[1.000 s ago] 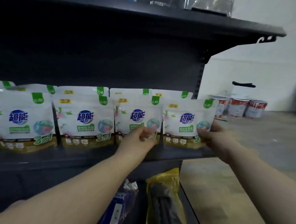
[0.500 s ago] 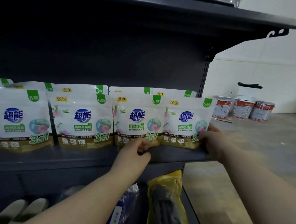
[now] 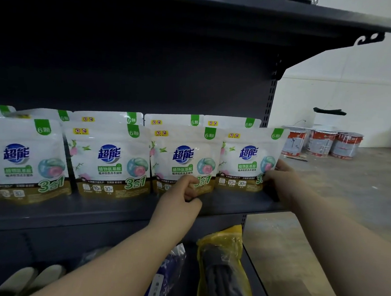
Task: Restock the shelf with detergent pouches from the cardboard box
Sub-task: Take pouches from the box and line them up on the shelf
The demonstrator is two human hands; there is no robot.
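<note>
Step in hand: two front-row pouches are being squared up at the right end of the dark grey metal shelf [image 3: 116, 209].
Left hand [image 3: 181, 197]: fingers are curled, pinching the bottom edge of the glossy white, gold-based detergent pouch [image 3: 184, 161].
Right hand [image 3: 282, 181]: the lower right corner of the end pouch [image 3: 247, 160] is gripped.
Next move: judged to call for a release and a return to the cardboard box, which is not seen.
Materials: soft, shiny plastic film, flat-fronted, standing upright in two rows.
Lower shelf: a crinkled yellow plastic bag [image 3: 223, 265] is seen.

Two bare forearms, no sleeves, left hand [image 3: 178, 201], right hand [image 3: 283, 180]
</note>
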